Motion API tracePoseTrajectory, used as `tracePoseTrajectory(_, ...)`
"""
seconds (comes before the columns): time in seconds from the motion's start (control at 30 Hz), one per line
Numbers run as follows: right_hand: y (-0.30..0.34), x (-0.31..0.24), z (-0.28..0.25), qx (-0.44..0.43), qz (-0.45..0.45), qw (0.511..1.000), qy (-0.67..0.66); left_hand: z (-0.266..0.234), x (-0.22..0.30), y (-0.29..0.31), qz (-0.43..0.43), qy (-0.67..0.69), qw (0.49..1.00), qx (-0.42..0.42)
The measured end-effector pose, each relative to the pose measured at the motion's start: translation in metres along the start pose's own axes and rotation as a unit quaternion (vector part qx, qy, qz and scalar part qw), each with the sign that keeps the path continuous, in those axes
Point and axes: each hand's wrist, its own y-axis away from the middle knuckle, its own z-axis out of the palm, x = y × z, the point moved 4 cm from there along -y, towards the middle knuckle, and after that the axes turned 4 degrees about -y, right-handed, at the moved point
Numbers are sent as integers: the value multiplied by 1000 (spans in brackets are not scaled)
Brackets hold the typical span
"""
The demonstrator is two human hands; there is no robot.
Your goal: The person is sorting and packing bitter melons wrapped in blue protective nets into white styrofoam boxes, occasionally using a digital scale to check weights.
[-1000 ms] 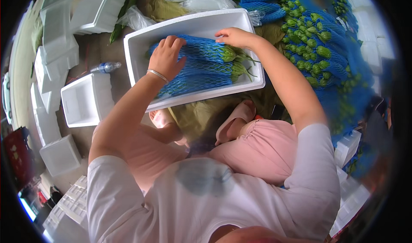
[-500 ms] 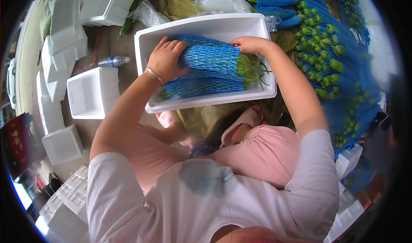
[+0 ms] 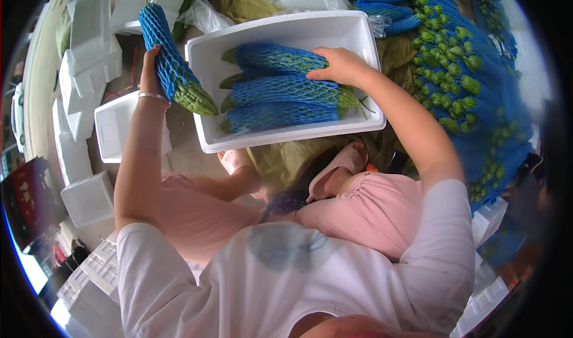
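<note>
A white foam box [image 3: 200,123] in front of me holds several bitter melons [image 3: 283,92], lying side by side in blue foam nets. My left hand [image 3: 150,75] is closed around another netted bitter melon [image 3: 170,57], held tilted beyond the box's left rim. Its bumpy green tip points toward the box, and a thin stem shows at the far end. Inside the box, my right hand [image 3: 340,66] grips the right end of the farthest bitter melon [image 3: 271,57], thumb and fingers on either side. That melon's end is partly hidden by the fingers.
A large pile of netted bitter melons [image 3: 450,69] lies to the right, with more blue-netted ones [image 3: 382,1] at the far side. White foam boxes [image 3: 89,198] stand along the left. Clear plastic bags [image 3: 206,17] lie beyond the box.
My left hand has moved from inside the box out to the left, lifting a netted bitter melon. My right hand has shifted left, onto the farthest melon's end.
</note>
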Motion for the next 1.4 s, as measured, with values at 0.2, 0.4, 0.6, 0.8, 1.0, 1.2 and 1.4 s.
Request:
tracePoseTrajectory(0.2, -24, 1, -10, 36, -33, 998, 35, 11, -29, 0, -24, 7, 999, -29)
tracePoseTrajectory(0.4, -56, 44, 11, 2, -27, 998, 65, 16, -34, -4, -12, 28, 999, -13)
tracePoseTrajectory(0.6, -28, -11, -29, -131, 67, 941, 304, 3, -32, -6, 7, 16, 1000, -1)
tracePoseTrajectory(0.8, -31, 50, 2, -14, 117, 951, 286, 11, -37, -10, -5, 24, 1000, -20)
tracePoseTrajectory(1.0, 17, -18, -22, -50, 65, 951, 297, 5, -34, -8, -4, 20, 1000, -21)
tracePoseTrajectory(1.2, 41, 4, 6, -97, 47, 958, 265, 26, -21, -1, 117, -115, 986, 23)
tracePoseTrajectory(1.4, 75, -6, -19, -91, 23, 970, 227, 140, -6, 58, 396, -575, 699, -156)
